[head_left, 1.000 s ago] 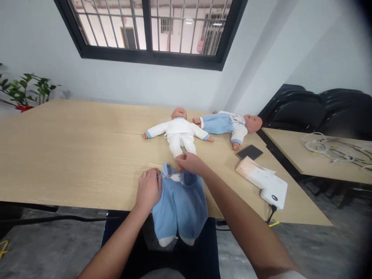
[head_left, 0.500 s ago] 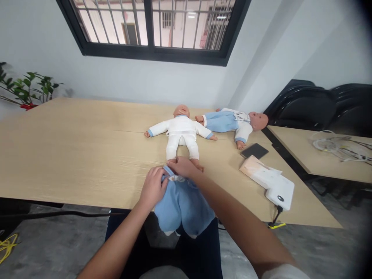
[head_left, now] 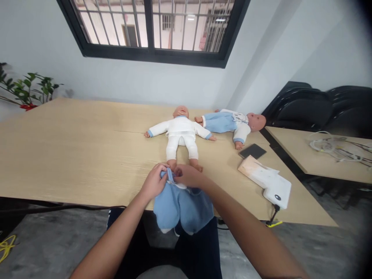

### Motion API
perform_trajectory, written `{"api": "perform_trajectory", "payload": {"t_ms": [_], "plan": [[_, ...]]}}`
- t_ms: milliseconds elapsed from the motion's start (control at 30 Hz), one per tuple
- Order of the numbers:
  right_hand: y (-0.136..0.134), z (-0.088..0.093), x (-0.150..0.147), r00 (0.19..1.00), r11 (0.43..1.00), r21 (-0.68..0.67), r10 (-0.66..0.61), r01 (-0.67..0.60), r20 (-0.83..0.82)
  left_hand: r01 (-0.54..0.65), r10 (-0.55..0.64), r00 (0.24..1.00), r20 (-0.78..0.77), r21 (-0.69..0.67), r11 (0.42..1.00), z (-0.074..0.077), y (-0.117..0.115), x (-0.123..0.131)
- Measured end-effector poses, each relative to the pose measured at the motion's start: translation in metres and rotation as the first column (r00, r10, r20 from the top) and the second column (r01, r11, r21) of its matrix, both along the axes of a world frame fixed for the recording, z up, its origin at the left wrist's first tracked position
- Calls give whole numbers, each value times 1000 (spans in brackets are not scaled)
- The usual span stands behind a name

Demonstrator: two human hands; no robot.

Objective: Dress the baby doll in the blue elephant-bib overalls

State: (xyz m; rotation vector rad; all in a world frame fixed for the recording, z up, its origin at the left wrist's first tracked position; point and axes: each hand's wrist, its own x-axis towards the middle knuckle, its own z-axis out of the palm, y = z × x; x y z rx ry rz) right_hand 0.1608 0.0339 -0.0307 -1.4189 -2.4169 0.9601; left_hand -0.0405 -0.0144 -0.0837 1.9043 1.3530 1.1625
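Left hand: left hand (head_left: 154, 182) is closed, fingers pinched on the left side of the waistband of the blue doll trousers (head_left: 181, 203); wrist rests over the near table edge
Right hand: right hand (head_left: 187, 176) is closed, fingers clamped on the right side of the same waistband; fingertips of both hands almost meet
Trousers position: waistband lies on the wooden table (head_left: 72, 147) at its near edge; both legs hang down over the edge in front of the person's lap; white cuffs show at the leg ends
Nearest doll: doll in white (head_left: 180, 131) lies on its back, arms spread, head toward the wall; its bare feet point at the hands and sit just beyond the fingertips; whether they touch cannot be told
Second doll: doll in blue trousers (head_left: 229, 122) lies to the right of the first, head toward the right; its feet are near the first doll's arm
Right side of table: dark phone (head_left: 252, 151) lies flat near the second doll; white device (head_left: 276, 190) sits at the near right edge with a cable hanging from it; a pale board (head_left: 250, 168) lies partly under it
Surroundings: potted plant (head_left: 26, 89) at far left; barred window (head_left: 151, 27) above; black chairs (head_left: 314, 110) at right; second table (head_left: 293, 147) carries a bundle of cables (head_left: 334, 145)
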Motion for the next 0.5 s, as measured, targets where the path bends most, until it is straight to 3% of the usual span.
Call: {"api": "perform_trajectory", "payload": {"t_ms": [133, 267, 400, 500], "plan": [[8, 0, 2, 993, 981, 159, 107, -112, 42, -64, 69, 997, 44, -113, 992, -7, 4, -4], [18, -6, 4, 993, 958, 260, 106, -118, 60, -109, 122, 990, 69, -163, 981, -7, 12, -9], [21, -12, 8, 989, 966, 227, 103, -125, 108, -8, -6, 995, -97, -142, 990, 7, 16, -22], [19, -13, 11, 987, 961, 241, 107, -133, 120, 73, -111, 976, -187, -199, 977, 15, 16, -33]]}}
